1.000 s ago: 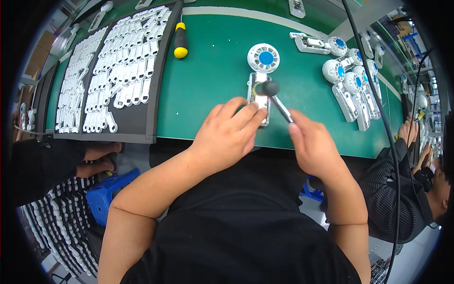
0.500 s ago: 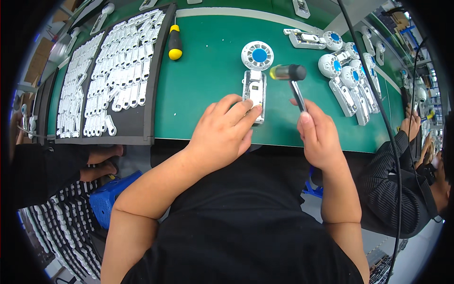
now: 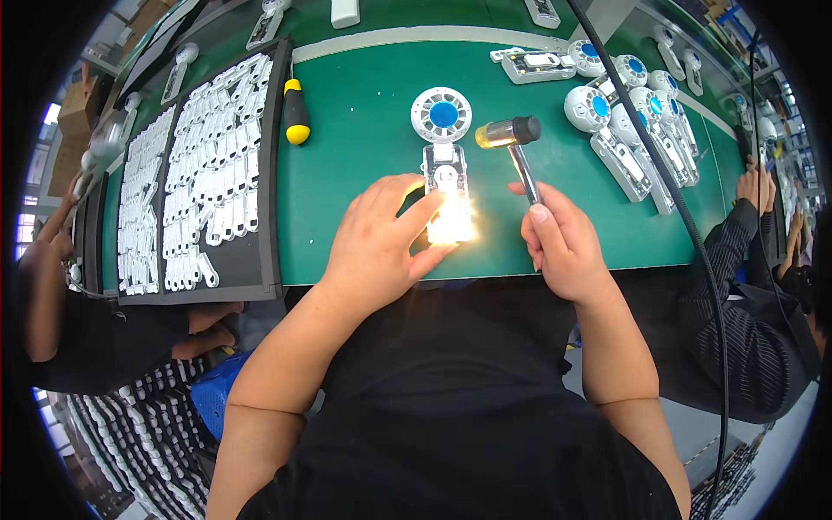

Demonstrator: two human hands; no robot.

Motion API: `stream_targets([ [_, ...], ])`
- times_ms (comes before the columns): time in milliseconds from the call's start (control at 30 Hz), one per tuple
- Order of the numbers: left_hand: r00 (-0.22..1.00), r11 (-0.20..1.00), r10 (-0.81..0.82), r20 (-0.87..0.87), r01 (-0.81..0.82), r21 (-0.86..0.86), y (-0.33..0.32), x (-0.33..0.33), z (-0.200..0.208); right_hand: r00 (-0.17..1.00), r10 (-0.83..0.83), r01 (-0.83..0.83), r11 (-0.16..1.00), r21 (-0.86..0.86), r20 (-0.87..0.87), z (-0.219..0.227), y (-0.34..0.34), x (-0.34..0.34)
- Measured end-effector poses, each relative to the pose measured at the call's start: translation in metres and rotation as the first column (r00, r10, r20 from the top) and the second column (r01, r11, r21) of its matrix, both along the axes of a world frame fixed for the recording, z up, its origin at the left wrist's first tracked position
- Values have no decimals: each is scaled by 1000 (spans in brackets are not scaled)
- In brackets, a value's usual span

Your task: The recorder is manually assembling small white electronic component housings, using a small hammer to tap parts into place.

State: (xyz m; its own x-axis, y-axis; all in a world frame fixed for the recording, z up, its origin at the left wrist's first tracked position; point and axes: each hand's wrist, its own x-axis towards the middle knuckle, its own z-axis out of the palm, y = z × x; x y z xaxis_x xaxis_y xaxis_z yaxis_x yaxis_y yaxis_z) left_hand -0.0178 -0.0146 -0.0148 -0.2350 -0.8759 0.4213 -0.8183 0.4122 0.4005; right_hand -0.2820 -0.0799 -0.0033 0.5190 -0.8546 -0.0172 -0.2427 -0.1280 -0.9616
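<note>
In front of me on the green tabletop (image 3: 364, 121) lies a fan-like device (image 3: 441, 130) with a round white vented head, a blue centre and a clear body. Bright yellow-white light glares from its lower end and hides the detail there. My left hand (image 3: 371, 243) grips the body from the left, forefinger over the lit part and thumb by the bottom end. To the right, my right hand (image 3: 565, 247) is closed round the metal handle of a small mallet (image 3: 508, 133). The mallet's yellow and black head is raised beside the device, apart from it.
A black tray (image 3: 276, 191) with rows of small white parts stands at left, a yellow and black screwdriver (image 3: 296, 113) beside it. Several similar devices (image 3: 620, 165) are piled at right, behind a black cable (image 3: 672, 173). Co-workers sit on both sides.
The device's lower end now shines brightly. My left forefinger and thumb have spread apart around it. The mallet stays raised, and the whole view has shifted slightly.
</note>
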Motion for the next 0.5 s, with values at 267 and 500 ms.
stream_targets([
  [267, 999, 999, 10, 40, -12, 47, -1, 2, 0, 1000, -4, 4, 998, 62, 6, 0, 0, 0],
  [500, 999, 994, 36, 27, -38, 99, 1, 1, 1, 1000, -6, 5, 997, 81, 14, 4, 0, 0],
])
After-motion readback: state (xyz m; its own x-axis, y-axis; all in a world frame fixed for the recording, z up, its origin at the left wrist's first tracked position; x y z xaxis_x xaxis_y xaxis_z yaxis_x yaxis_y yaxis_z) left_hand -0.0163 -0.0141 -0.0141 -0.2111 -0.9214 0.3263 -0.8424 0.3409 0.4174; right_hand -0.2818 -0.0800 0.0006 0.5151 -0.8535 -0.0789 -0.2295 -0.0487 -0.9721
